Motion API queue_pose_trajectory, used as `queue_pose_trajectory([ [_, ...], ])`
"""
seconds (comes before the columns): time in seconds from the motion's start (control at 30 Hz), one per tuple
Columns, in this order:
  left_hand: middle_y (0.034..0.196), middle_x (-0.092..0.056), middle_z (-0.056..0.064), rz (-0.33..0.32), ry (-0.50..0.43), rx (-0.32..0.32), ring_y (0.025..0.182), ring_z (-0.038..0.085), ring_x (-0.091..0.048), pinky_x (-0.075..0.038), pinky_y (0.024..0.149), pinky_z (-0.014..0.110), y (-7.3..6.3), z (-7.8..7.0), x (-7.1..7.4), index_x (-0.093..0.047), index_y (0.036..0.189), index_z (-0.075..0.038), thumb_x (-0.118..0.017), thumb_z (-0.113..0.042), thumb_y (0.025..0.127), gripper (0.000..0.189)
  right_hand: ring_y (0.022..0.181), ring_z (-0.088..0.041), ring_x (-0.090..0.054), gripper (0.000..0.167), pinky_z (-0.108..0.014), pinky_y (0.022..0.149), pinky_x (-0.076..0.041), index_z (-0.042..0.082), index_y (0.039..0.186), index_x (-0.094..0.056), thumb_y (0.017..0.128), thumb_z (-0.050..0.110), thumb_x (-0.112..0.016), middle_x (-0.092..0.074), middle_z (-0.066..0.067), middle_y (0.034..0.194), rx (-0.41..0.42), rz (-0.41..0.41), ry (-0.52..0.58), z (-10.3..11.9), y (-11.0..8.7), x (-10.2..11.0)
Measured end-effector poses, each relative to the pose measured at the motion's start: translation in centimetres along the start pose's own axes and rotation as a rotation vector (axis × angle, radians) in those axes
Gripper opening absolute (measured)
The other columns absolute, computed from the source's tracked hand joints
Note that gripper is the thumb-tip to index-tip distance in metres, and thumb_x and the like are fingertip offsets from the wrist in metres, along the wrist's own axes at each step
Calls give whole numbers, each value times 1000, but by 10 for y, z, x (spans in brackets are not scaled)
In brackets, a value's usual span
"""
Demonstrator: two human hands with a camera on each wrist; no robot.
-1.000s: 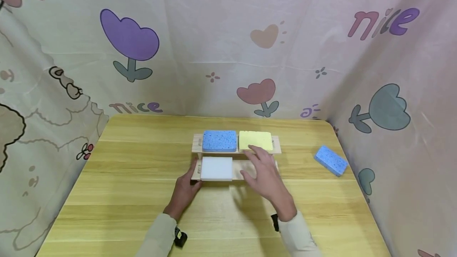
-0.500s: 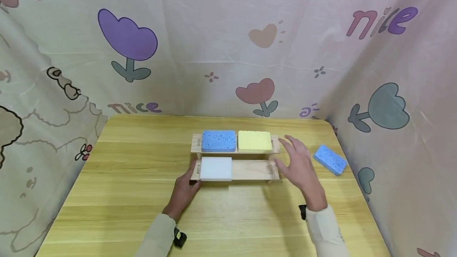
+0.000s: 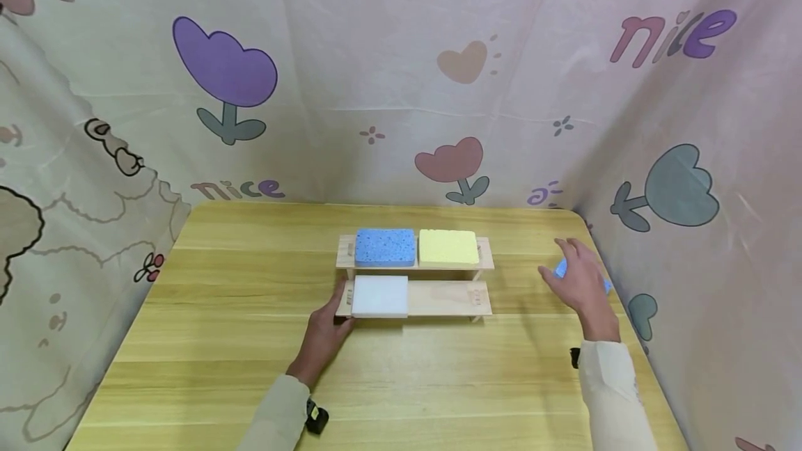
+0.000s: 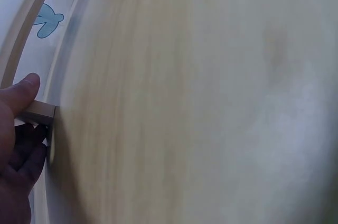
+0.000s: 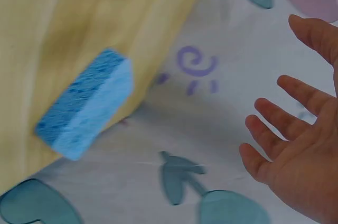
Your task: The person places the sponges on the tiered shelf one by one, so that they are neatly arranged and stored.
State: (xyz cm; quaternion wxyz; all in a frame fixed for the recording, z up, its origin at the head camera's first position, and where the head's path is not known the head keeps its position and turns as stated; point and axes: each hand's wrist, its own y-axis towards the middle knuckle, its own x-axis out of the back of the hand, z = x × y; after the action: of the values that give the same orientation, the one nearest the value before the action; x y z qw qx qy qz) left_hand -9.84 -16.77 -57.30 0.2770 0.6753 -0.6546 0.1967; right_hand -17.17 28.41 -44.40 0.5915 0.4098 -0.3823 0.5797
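Observation:
A small two-tier wooden rack [image 3: 446, 298] stands mid-table. On its back tier a speckled blue sponge [image 3: 385, 247] lies beside a yellow sponge [image 3: 447, 248]. A white sponge block [image 3: 379, 296] covers the left part of the front tier. My left hand [image 3: 321, 339] holds the rack's front left end, thumb on one side and fingers curled on the other. Far to the right, my right hand [image 3: 579, 284] is over another blue sponge [image 5: 87, 105], mostly covering it in the head view. Its fingers are spread with nothing between them.
The wooden table [image 3: 207, 346] is backed by a printed cloth [image 3: 351, 54], which also rises along both sides. The right-hand sponge lies close to the table's right edge. Each wrist carries a small black camera.
My right hand has moved from in front of the yellow sponge, past the rack's right end, to the separate blue sponge. The left hand keeps its hold on the rack.

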Motion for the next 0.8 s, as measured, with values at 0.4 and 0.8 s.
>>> queue_pose_trajectory([
  [0.4, 139, -49, 19, 11, 4, 14, 124, 34, -52, -48, 99, 44, 0, 0, 1, -22, 152, -19, -74, -10, 81, 89, 129, -55, -23, 73, -72, 105, -19, -4, 141, -34, 85, 30, -66, -25, -35, 145, -111, 83, -27, -37, 12, -20],
  [0.8, 135, -52, 21, 12, 2, 22, 120, 34, -56, -50, 96, 43, 0, 0, 0, -21, 152, -25, -75, -11, 80, 91, 124, -59, -22, 86, -75, 99, -24, -4, 146, -22, 84, 40, -63, -18, -40, 143, -228, 162, -51, -74, 17, -33],
])
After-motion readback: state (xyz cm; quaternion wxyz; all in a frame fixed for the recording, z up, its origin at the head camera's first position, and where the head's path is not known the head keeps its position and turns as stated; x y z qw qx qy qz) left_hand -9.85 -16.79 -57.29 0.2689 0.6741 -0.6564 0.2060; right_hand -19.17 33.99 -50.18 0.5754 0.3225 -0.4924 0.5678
